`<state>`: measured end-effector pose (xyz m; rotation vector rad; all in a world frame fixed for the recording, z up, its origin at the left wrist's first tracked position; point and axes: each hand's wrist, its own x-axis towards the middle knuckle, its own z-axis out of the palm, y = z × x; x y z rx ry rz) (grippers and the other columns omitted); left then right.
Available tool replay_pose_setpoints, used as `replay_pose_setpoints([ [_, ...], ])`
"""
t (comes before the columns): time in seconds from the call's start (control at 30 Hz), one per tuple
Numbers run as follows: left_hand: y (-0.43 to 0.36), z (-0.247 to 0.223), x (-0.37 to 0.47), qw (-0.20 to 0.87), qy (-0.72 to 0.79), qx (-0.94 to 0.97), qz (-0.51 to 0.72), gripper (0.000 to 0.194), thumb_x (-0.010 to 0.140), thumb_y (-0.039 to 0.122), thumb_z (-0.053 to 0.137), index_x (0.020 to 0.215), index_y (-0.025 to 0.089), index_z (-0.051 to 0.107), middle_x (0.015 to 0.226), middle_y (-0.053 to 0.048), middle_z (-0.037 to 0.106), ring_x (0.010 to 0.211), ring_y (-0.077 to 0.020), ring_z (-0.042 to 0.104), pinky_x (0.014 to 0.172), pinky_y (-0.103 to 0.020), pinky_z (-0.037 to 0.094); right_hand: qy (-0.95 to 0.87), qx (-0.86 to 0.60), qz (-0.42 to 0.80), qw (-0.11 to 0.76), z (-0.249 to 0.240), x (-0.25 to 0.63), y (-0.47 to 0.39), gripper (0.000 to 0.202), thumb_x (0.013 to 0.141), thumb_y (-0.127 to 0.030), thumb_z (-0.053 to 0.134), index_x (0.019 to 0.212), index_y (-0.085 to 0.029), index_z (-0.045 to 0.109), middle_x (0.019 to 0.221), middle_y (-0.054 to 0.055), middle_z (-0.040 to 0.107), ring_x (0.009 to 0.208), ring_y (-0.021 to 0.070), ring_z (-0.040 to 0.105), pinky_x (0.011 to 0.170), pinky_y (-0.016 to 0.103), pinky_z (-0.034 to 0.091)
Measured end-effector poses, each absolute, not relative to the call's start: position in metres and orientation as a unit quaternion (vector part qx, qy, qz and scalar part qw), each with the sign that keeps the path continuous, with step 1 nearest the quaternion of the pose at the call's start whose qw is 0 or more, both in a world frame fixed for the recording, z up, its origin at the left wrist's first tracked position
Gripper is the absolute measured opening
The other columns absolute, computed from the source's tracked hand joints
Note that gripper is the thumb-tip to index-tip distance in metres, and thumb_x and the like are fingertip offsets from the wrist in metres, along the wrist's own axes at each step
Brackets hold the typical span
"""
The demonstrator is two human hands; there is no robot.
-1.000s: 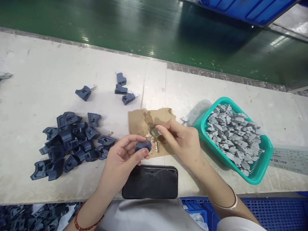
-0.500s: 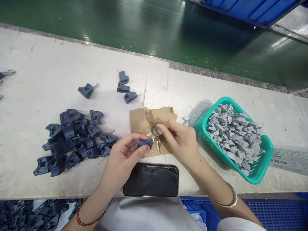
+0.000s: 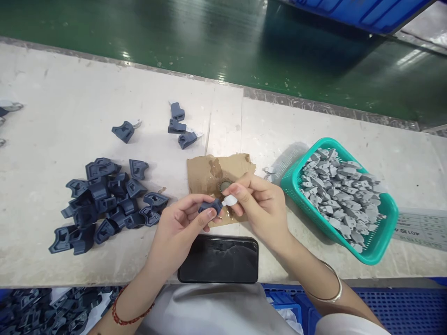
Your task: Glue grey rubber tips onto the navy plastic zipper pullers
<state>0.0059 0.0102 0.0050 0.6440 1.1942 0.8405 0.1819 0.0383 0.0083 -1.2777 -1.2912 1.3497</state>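
Observation:
Between the thumb and fingers of my left hand (image 3: 185,223) is a dark blue plastic part (image 3: 210,206). My right hand (image 3: 263,204) pinches a small light grey, leaf-shaped piece (image 3: 229,200) by its right end. The narrow tip of that piece meets the right end of the blue part, or lies right at it; I cannot tell how far in it sits. Under both hands is a torn piece of brown cardboard (image 3: 199,174) with wet, shiny smears and a small round dark-rimmed thing (image 3: 224,184) on it.
A green basket (image 3: 387,232) full of grey pieces (image 3: 338,190) stands at the right. Loose blue parts (image 3: 101,197) are heaped at the left. Several blue parts with grey tips (image 3: 186,139) lie further back. A black phone (image 3: 218,260) lies near the front edge.
My right hand has lifted the grey piece off the wet cardboard and brought it to the blue part. My left hand has barely moved.

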Motion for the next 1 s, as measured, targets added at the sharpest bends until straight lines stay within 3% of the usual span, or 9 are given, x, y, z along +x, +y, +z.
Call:
replay_pose_setpoints([
  [0.27, 0.010, 0.005, 0.006, 0.696, 0.540, 0.287, 0.376, 0.026, 0.083, 0.042, 0.085, 0.095, 0.020, 0.079, 0.083, -0.005, 0.083, 0.076, -0.0183, 0.078, 0.063, -0.020, 0.060, -0.524, -0.509, 0.540, 0.419, 0.006, 0.178, 0.035, 0.038, 0.099, -0.051, 0.066, 0.075, -0.021, 0.064, 0.051, -0.006, 0.053, 0.046, 0.0098, 0.050, 0.049, 0.025, 0.043],
  [0.53, 0.010, 0.004, 0.006, 0.705, 0.529, 0.270, 0.388, 0.020, 0.083, 0.038, 0.087, 0.089, 0.021, 0.081, 0.078, -0.001, 0.082, 0.071, -0.0115, 0.076, 0.067, -0.014, 0.060, -0.610, -0.516, 0.451, 0.398, 0.006, 0.176, 0.030, 0.026, 0.103, -0.033, 0.062, 0.080, -0.021, 0.066, 0.059, -0.005, 0.064, 0.051, 0.0092, 0.058, 0.050, 0.022, 0.042],
  [0.73, 0.009, 0.003, 0.006, 0.702, 0.530, 0.270, 0.391, 0.021, 0.083, 0.038, 0.087, 0.091, 0.021, 0.081, 0.079, -0.002, 0.083, 0.072, -0.0139, 0.078, 0.071, -0.018, 0.063, -0.627, -0.502, 0.446, 0.395, 0.006, 0.175, 0.028, 0.027, 0.105, -0.034, 0.058, 0.081, -0.023, 0.061, 0.060, -0.005, 0.061, 0.052, 0.0108, 0.060, 0.052, 0.023, 0.044],
  [0.83, 0.009, 0.004, 0.005, 0.701, 0.527, 0.279, 0.392, 0.023, 0.082, 0.041, 0.087, 0.092, 0.020, 0.081, 0.080, -0.003, 0.083, 0.072, -0.0158, 0.079, 0.073, -0.021, 0.065, -0.677, -0.501, 0.388, 0.375, 0.010, 0.178, 0.032, 0.026, 0.107, -0.034, 0.054, 0.085, -0.023, 0.060, 0.064, -0.003, 0.061, 0.055, 0.0115, 0.059, 0.054, 0.024, 0.043],
  [1.0, 0.008, 0.009, 0.005, 0.685, 0.535, 0.285, 0.403, 0.020, 0.079, 0.035, 0.089, 0.087, 0.020, 0.079, 0.076, -0.001, 0.081, 0.067, -0.0139, 0.077, 0.066, -0.018, 0.064, -0.799, -0.440, 0.245, 0.330, 0.014, 0.183, 0.039, 0.047, 0.113, -0.028, 0.032, 0.069, -0.024, 0.046, 0.058, -0.001, 0.053, 0.054, 0.0135, 0.050, 0.057, 0.028, 0.037],
])
